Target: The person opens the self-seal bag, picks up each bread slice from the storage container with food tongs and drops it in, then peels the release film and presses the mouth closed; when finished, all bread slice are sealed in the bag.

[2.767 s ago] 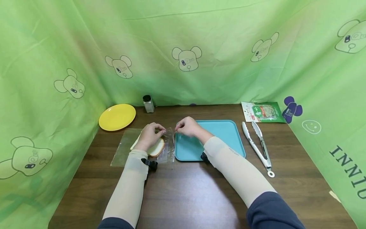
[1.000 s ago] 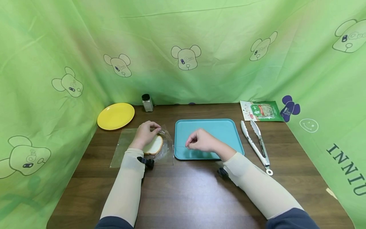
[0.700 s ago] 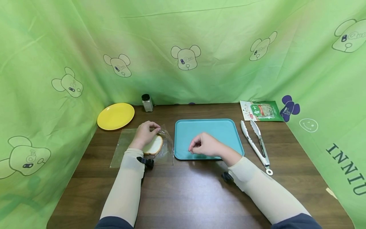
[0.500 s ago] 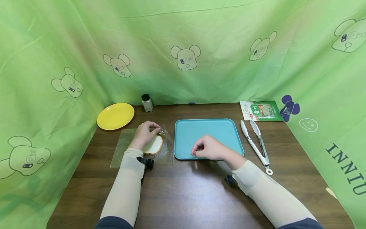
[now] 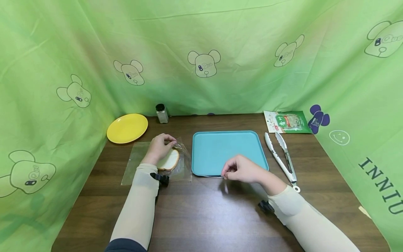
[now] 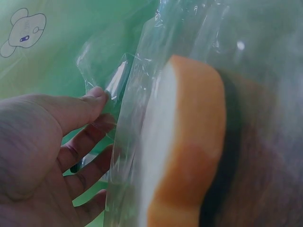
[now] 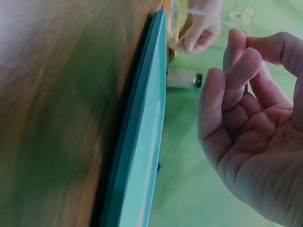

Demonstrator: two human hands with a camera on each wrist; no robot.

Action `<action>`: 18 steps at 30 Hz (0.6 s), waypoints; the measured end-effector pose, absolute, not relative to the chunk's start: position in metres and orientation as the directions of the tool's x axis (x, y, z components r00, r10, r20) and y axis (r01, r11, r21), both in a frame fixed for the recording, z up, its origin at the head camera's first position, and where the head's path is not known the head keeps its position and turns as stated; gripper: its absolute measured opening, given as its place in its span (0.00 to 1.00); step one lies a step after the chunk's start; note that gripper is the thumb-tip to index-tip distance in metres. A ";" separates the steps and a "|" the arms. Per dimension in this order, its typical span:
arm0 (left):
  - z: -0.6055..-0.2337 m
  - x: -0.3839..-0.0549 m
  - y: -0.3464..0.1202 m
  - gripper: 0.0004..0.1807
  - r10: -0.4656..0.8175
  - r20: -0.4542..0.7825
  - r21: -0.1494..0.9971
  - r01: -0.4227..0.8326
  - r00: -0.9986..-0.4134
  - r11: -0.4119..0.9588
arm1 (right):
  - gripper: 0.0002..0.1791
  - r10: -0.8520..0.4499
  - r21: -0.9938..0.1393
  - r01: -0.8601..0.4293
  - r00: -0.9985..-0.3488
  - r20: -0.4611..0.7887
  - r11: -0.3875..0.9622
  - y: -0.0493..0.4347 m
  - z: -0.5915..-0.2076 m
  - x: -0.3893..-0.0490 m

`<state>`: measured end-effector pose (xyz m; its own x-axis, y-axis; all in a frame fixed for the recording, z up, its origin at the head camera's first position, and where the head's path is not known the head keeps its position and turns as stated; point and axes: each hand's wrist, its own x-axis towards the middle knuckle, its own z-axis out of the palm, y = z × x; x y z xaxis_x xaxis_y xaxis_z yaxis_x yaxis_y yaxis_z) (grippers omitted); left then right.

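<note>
A slice of bread point(image 5: 170, 161) lies inside a clear plastic bag point(image 5: 133, 168) at the left of the table. My left hand point(image 5: 160, 149) pinches the bag's clear flap between thumb and forefinger; in the left wrist view the bread's brown crust point(image 6: 196, 118) shows through the film. My right hand point(image 5: 244, 170) is over the front edge of the blue tray point(image 5: 226, 143), thumb and forefinger pinching the end of a thin translucent strip point(image 7: 194, 11). That strip stretches left from the fingertips toward the bag.
Behind the left hand are a yellow plate point(image 5: 127, 128) and a black-capped jar point(image 5: 162, 114). White-tipped tongs point(image 5: 284, 162) lie right of the tray, with a green and white packet point(image 5: 288, 122) beyond. A green curtain point(image 5: 176, 87) surrounds the table.
From near the bag's edge, my right hand has moved right and toward me across the tray, drawing the strip out. The left hand has stayed nearly still on the flap lately.
</note>
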<state>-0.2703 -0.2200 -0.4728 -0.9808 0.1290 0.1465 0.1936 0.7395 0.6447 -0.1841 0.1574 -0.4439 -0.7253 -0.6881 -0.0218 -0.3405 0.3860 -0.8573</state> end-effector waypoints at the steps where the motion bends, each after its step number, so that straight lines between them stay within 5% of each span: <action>1: -0.473 -0.270 -0.220 0.05 0.128 0.147 0.645 0.193 -0.981 0.740 | 0.07 -0.685 -0.857 -0.338 -0.729 -0.023 0.388 0.161 -0.445 -0.183; 18: -0.474 -0.270 -0.221 0.05 0.115 0.148 0.653 0.184 -0.982 0.735 | 0.07 -0.669 -0.904 -0.262 -0.743 -0.035 0.338 0.220 -0.460 -0.173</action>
<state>-0.2705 -0.2210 -0.4736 -0.9823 0.1147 0.1482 0.1843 0.7350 0.6525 -0.1733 0.2198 -0.4599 -0.7429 -0.6685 -0.0345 -0.2619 0.3377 -0.9041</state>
